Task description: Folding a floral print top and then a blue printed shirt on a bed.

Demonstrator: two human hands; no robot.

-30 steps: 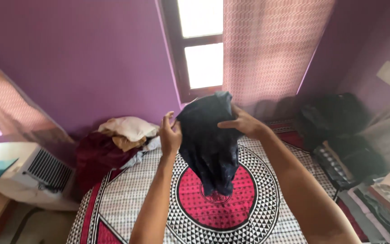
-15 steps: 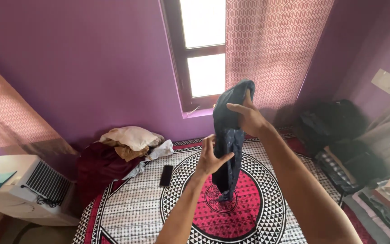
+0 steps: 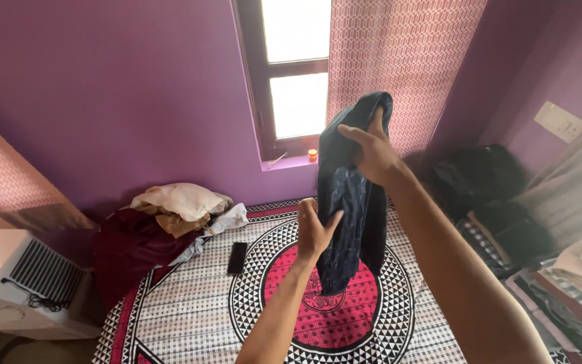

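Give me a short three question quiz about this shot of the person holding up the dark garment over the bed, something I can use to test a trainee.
1. True or false: the right hand grips the dark garment near its top.
2. What does the left hand do? A) rests flat on the bedspread B) touches the garment's hanging side C) holds the phone
3. What flat black thing lies on the patterned bedspread, near the heap of clothes?

Key
1. True. The hand is raised high, in front of the curtain.
2. B. The open palm is against the cloth, well above the bed.
3. A phone, lying apart from both hands.
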